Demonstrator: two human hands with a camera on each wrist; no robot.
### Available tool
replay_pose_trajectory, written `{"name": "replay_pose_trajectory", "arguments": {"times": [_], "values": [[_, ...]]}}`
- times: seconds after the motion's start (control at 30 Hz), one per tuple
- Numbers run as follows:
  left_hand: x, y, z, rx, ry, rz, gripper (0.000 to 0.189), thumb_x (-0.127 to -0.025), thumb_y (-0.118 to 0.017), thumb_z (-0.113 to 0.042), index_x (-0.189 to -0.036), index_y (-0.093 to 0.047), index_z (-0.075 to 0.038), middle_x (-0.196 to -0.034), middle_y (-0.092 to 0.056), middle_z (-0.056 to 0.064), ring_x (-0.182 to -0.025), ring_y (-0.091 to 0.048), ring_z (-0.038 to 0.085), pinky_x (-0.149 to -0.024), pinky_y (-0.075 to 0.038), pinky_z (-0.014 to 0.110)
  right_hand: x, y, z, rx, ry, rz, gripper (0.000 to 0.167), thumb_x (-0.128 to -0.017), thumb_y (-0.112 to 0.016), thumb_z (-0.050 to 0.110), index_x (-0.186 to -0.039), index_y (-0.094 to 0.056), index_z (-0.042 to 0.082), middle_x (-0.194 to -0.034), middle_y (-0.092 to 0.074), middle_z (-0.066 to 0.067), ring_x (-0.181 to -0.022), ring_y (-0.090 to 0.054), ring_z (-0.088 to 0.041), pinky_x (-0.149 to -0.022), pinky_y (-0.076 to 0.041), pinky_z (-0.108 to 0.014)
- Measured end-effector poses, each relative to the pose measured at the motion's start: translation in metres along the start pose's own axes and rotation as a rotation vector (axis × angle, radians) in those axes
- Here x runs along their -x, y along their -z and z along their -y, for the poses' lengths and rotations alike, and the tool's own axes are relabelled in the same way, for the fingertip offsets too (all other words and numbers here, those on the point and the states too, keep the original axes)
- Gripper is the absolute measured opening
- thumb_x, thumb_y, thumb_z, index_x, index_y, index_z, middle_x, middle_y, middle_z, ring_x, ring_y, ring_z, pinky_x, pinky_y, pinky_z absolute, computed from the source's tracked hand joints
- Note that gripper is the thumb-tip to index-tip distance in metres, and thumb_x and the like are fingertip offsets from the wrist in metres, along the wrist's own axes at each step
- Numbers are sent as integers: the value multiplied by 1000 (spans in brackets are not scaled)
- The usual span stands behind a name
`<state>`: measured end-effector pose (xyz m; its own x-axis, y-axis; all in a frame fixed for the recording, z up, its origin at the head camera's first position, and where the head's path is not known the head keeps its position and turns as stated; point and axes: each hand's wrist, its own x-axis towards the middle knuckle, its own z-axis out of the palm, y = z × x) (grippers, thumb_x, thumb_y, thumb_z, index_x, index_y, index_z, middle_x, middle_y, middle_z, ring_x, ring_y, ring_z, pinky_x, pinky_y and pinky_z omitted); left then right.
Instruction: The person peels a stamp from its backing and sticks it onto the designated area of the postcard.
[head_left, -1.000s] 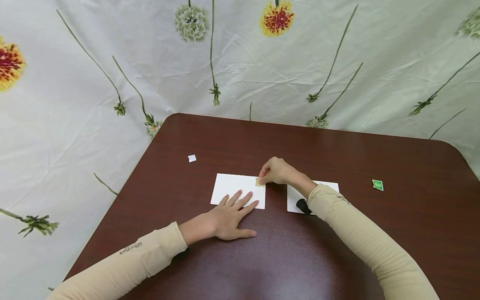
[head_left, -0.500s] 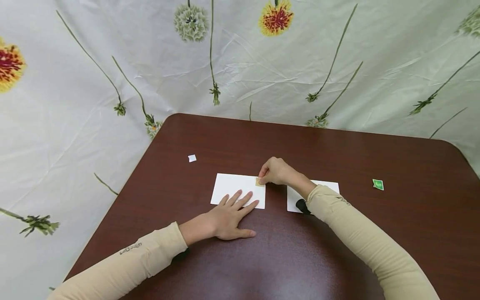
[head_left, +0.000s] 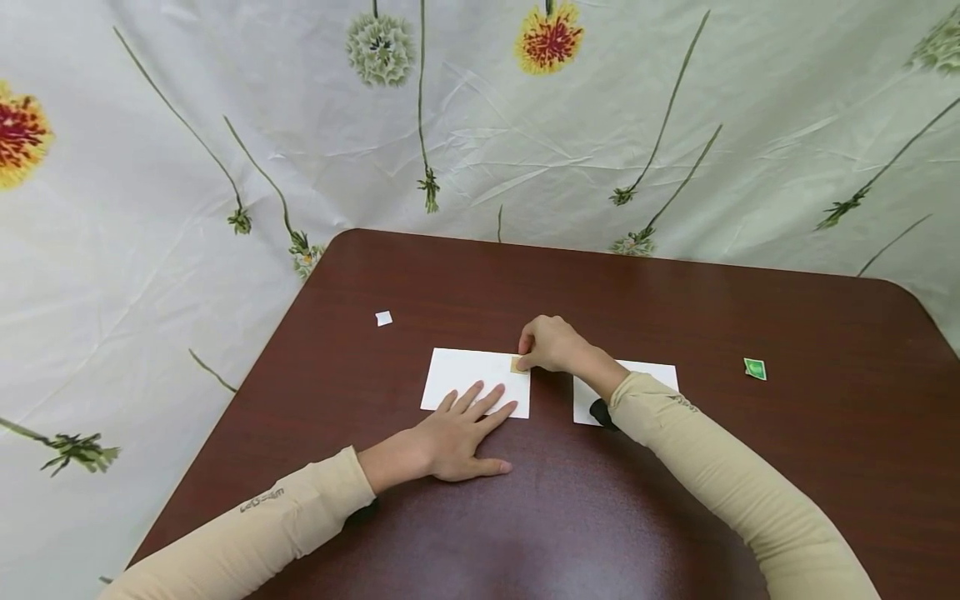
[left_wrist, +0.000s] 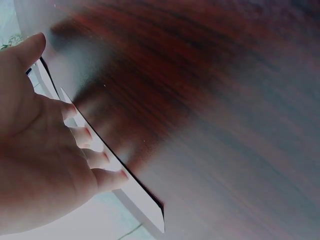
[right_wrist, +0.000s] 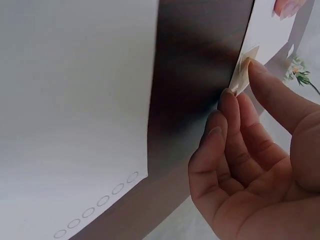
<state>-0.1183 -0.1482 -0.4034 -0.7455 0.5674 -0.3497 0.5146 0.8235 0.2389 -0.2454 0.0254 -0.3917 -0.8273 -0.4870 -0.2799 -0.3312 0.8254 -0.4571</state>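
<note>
A white envelope (head_left: 468,367) lies flat on the table, with a small yellowish stamp (head_left: 516,365) at its far right corner. My left hand (head_left: 453,437) rests on the envelope's near part, fingers straight and spread, thumb out over the wood. In the left wrist view, its fingertips (left_wrist: 120,176) reach onto the envelope. My right hand (head_left: 551,343) pinches at the stamp corner. The right wrist view shows the right thumb (right_wrist: 260,75) on the stamp's face and the other fingers curled at the envelope's edge. The thumb hides part of the stamp.
A second white envelope (head_left: 648,372), with a row of small printed circles in the right wrist view, lies under my right forearm. A green stamp (head_left: 755,369) is farther right, and a white paper scrap (head_left: 384,318) far left. A flowered cloth (head_left: 480,125) hangs behind the brown table (head_left: 450,275).
The right thumb and hand have shifted very slightly at the stamp, and the right forearm a little to the left. The left hand stays in place.
</note>
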Motion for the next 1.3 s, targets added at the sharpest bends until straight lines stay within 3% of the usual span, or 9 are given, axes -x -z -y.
{"name": "replay_pose_trajectory", "arguments": {"times": [0.2, 0.37, 0.5, 0.6, 0.7, 0.93, 1.3], "values": [[0, 0, 0, -3, 3, 2, 76, -93, -47, -57, -153, -22, -17, -158, -12, 8, -143, -5, 31, -111, -12, 53, 0, 4, -10, -44, 73, 17, 16, -81, -78, 20, -82, -67, 9, -68, -57, 0, -63, -50, -14, -57, -41, -25], [1, -1, 1, -4, 3, -1, 76, -93, -47, -57, -153, -22, -17, -158, -12, 8, -143, -5, 30, -111, -12, 53, -1, 5, -18, -67, 139, 17, 28, -87, -72, 29, -97, -65, 5, -72, -56, -3, -64, -50, -15, -59, -42, -27], [1, 0, 1, -3, 1, -5, 76, -93, -48, -57, -153, -23, -17, -158, -12, 7, -143, -6, 30, -111, -12, 52, -2, 2, -21, 20, 156, -36, 46, -92, -63, 38, -121, -58, 2, -108, -58, -16, -97, -55, -30, -83, -46, -40], [1, 0, 1, -2, 5, -4, 76, -93, -48, -57, -153, -23, -18, -158, -12, 7, -144, -5, 30, -111, -12, 52, -3, -2, -22, 127, 151, -44, 62, -94, -56, 45, -141, -44, 6, -142, -37, -21, -128, -36, -40, -102, -32, -53], [1, -1, 1, -9, 11, -1, 76, -93, -47, -58, -153, -22, -18, -158, -12, 6, -144, -5, 29, -111, -12, 52, -5, -6, -24, 212, 134, 15, 74, -95, -47, 53, -152, -24, 12, -155, -14, -18, -140, -15, -40, -108, -19, -56], [1, -1, 0, -27, 17, 7, 77, -93, -47, -59, -153, -22, -18, -158, -11, 6, -144, -5, 29, -111, -12, 52, -5, -12, -26, 255, 122, 87, 83, -93, -43, 62, -154, -12, 16, -158, -2, -15, -142, -3, -36, -111, -9, -52], [0, -1, 0, -47, 33, 24, 82, -90, -48, -63, -154, -19, -20, -159, -10, 4, -144, -4, 27, -111, -12, 50, -9, -15, -25, 284, 121, 52, 79, -95, -41, 60, -154, -16, 14, -157, -7, -15, -142, -8, -37, -111, -10, -52]]}}
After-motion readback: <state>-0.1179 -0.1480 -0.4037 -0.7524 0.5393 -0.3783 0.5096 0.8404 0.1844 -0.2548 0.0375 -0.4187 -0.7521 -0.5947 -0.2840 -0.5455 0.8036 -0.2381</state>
